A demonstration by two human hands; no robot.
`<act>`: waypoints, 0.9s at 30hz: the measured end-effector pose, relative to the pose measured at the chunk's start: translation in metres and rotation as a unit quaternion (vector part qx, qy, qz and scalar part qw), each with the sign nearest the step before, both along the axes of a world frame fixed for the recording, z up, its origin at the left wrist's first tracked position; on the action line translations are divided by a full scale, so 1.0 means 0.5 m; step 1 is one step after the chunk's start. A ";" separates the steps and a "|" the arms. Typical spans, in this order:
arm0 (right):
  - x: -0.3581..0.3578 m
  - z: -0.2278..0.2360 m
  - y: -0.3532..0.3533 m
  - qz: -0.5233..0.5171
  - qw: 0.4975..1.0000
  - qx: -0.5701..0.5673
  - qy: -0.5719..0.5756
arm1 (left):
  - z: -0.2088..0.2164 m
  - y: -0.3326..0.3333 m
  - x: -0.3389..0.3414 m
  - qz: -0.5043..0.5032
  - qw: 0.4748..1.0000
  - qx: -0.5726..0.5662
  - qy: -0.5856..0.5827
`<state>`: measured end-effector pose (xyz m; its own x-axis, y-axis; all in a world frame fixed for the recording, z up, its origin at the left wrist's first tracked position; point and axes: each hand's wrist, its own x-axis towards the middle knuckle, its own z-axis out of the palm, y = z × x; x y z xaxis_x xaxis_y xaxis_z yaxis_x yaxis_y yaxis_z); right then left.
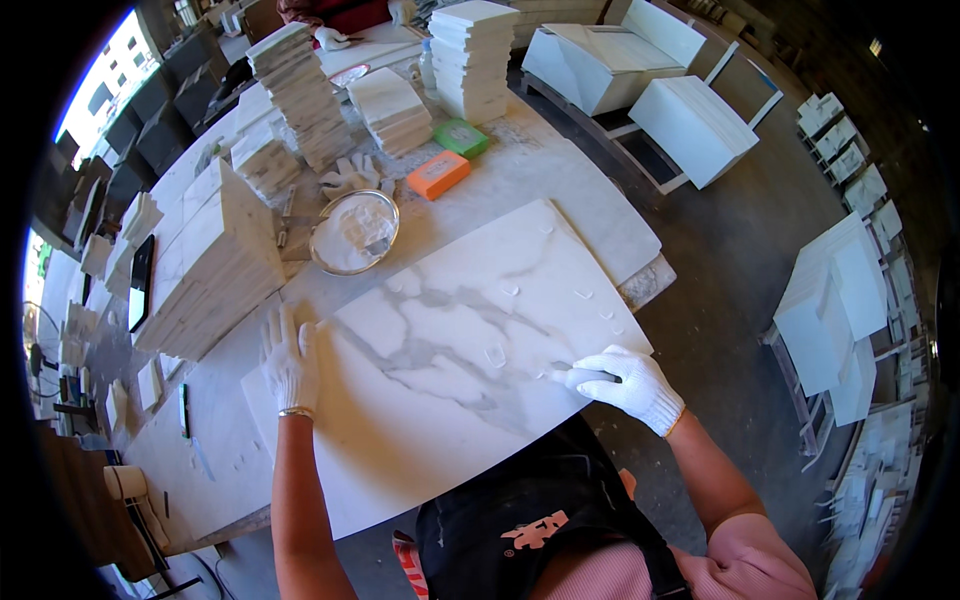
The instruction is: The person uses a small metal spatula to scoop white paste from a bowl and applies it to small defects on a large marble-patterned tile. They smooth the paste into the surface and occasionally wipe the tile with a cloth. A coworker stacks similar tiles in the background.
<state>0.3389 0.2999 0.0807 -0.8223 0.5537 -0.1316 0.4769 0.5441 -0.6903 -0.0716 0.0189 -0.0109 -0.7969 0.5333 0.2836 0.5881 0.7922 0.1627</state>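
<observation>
A white marble slab (440,410) with grey veins lies tilted across the worktable in front of me. Several small pale, glossy marks dot its surface. My left hand (290,365), in a white knit glove, rests on the slab's left edge with fingers stretched out. At the slab's right edge, my right hand (630,388), gloved as well, is closed round a pale grey object (572,377) whose kind I cannot make out; its tip is close to the slab's surface. Beyond the slab stands a round metal bowl (325,262) holding white paste or powder.
An orange box (438,175), a green box (461,137) and crumpled gloves (352,177) lie past the bowl. Marble tile stacks (215,265) fill the left and back; a phone (142,280) leans there. Marble pieces (830,300) stand on the floor to the right. Another person's gloved hand (331,38) shows at the back.
</observation>
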 end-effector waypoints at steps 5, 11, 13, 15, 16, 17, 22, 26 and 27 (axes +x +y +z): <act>-0.002 -0.006 0.006 0.008 1.000 0.012 -0.005 | -0.006 -0.002 -0.005 -0.001 1.000 -0.006 0.003; -0.005 -0.010 0.007 0.015 1.000 0.024 0.003 | 0.001 0.002 0.000 0.004 1.000 -0.007 -0.002; -0.008 -0.005 0.007 0.016 1.000 0.024 -0.003 | 0.002 0.002 0.002 0.007 1.000 -0.004 -0.006; -0.008 -0.008 0.008 0.016 1.000 0.023 0.003 | 0.004 0.003 0.003 0.011 1.000 -0.004 -0.008; -0.008 -0.009 0.008 0.016 1.000 0.022 0.007 | 0.004 0.003 0.004 0.012 1.000 -0.004 -0.009; -0.009 -0.009 0.007 0.015 1.000 0.023 0.007 | 0.004 0.003 0.004 0.012 1.000 -0.004 -0.009; -0.012 -0.005 0.005 0.014 1.000 0.021 0.014 | -0.001 0.001 0.000 0.013 1.000 -0.005 -0.009; -0.013 -0.004 0.006 0.017 1.000 0.021 0.009 | -0.002 0.001 0.000 0.015 1.000 -0.003 -0.012; -0.012 -0.005 0.006 0.018 1.000 0.022 0.011 | -0.002 0.001 0.000 0.016 1.000 -0.005 -0.011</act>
